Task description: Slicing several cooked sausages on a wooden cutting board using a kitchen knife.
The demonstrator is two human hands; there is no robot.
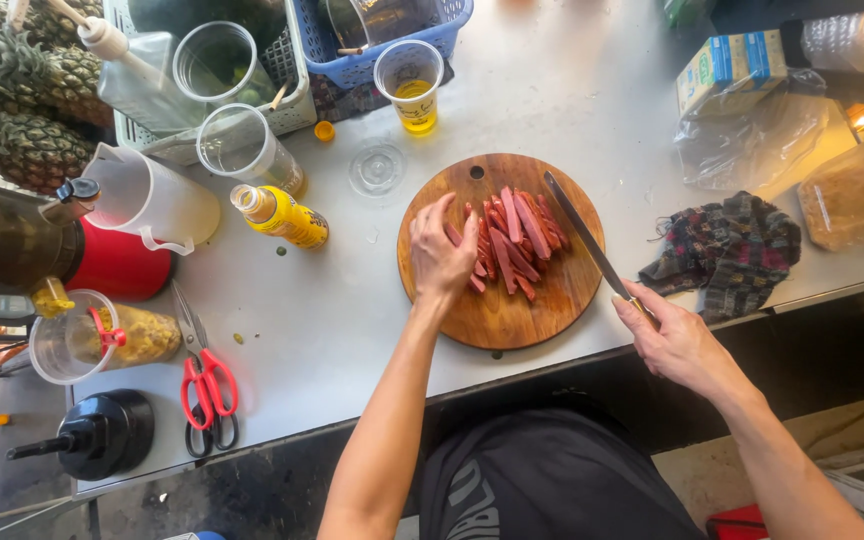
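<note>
Steel counter (542,95), round wooden board (512,305) near its front edge. Left hand (439,252) fingers pressed on red sausage strips (514,243) piled mid-board, not clenched. Right hand (674,338) grasps knife (585,238) handle, blade angled over board's right side, beside strips. Patterned cloth (732,250) right; yellow bottle (282,215), red scissors (207,385) left.

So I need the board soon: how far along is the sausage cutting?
Done: a pile of red sausage strips lies on the round wooden board. In hand: the left hand gathers the strips; the right hand holds the knife. Left: no uncut sausage shows.
</note>
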